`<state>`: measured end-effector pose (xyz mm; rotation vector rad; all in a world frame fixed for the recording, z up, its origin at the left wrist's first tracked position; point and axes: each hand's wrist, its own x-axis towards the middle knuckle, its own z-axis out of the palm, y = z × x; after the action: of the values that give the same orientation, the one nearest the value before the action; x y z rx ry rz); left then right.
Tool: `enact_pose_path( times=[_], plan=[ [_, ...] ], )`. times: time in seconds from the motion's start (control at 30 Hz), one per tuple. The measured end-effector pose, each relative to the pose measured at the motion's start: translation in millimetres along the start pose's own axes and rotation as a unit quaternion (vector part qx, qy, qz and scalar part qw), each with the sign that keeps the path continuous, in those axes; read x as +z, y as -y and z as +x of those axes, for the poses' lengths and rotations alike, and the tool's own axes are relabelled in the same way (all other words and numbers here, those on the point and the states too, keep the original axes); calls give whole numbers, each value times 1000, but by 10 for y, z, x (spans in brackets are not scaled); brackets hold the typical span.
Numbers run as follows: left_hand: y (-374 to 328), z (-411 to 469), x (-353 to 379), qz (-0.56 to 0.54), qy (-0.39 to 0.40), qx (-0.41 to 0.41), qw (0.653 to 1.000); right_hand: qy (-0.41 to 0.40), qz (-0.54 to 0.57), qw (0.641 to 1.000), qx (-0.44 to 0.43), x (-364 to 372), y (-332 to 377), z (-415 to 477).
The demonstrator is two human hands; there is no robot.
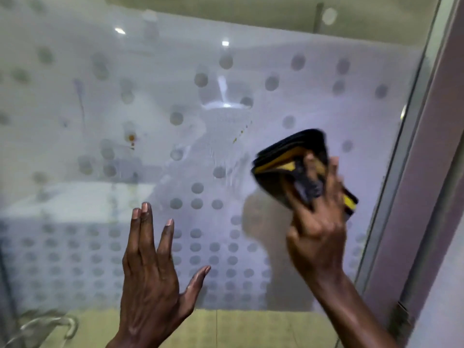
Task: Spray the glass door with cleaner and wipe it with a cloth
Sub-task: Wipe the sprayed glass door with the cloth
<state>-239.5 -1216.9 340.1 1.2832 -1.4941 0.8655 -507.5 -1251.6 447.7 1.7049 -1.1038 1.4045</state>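
The glass door [200, 136] fills the view, frosted with a pattern of grey dots and streaked with wet smears near its middle. My right hand [316, 227] is raised against the right part of the glass and grips a folded dark cloth [288, 156] with yellow edging; the cloth looks blurred by motion. My left hand [150, 270] is held up lower left of it with fingers spread, holding nothing, close to the glass. No spray bottle is in view.
A metal door frame [411, 156] runs down the right side, with a wall [447, 285] beyond it. A curved metal handle [50, 325] shows at the bottom left. A small orange-brown spot [131, 138] sits on the glass left of centre.
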Motion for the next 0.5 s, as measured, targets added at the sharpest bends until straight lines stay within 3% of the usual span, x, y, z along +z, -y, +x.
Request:
enact_pose_path(
  times=[0.07,0.13,0.27,0.4,0.5],
  plan=[
    [111,11,-32,8,5,-3,1000,-60,40,991,113,-30,-51,348],
    [178,18,-50,5,13,-6,1000,-100,78,978,169,-30,50,746],
    [163,-25,-39,-1,20,-12,1000,-104,80,989,73,74,441,919],
    [152,-40,-39,-5,16,-22,1000,26,36,996,-81,163,639,245],
    [162,-51,-60,-2,11,-23,1000,57,4,993,-106,111,480,-8]
  ],
)
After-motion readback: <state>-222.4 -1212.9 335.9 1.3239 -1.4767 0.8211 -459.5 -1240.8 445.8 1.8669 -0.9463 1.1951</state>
